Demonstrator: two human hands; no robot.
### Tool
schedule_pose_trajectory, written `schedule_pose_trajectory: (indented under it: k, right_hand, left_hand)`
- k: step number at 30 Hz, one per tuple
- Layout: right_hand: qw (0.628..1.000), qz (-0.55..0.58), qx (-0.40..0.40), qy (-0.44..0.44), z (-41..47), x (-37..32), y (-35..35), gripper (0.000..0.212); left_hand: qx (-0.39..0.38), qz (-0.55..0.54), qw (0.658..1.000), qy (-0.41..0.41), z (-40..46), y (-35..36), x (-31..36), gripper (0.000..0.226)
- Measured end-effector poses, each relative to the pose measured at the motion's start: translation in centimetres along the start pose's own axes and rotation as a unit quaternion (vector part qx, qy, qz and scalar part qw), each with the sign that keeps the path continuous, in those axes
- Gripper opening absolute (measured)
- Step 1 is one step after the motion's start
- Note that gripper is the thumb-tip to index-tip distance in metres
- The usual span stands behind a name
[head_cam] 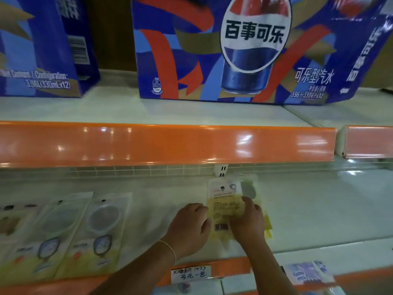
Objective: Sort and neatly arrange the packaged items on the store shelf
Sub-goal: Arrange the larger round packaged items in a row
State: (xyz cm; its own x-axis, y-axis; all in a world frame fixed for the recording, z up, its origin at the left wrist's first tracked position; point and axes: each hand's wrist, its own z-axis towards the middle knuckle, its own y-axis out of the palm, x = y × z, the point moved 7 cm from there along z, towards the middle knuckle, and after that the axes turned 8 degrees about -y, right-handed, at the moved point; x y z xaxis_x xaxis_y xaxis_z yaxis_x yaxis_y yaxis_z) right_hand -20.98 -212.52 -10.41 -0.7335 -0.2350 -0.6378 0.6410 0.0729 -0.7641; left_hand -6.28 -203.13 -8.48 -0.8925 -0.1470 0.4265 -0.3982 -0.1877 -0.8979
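Note:
A yellow-and-white flat packet (225, 201) with a barcode on its back lies on the lower white shelf (319, 209), on top of at least one more yellow packet. My left hand (189, 226) touches its left edge with curled fingers. My right hand (248, 220) lies over its right side, fingers curled onto it. To the left, several similar clear-fronted packets (93, 233) with round items lie flat in a row, face up.
Large blue cola cartons (229, 50) stand on the upper shelf behind an orange shelf edge (165, 143). A handwritten price label (191, 273) sits on the lower orange edge. Blue-and-white packets (306, 273) show below at the right.

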Motion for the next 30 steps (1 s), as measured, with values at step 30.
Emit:
schedule_pose_trajectory:
  k: [30]
  right_hand:
    - [0.835, 0.470, -0.282, 0.053, -7.8, -12.2, 11.2, 0.046]
  left_hand:
    - [0.074, -0.543, 0.706, -0.448, -8.0, -6.2, -15.9, 0.018]
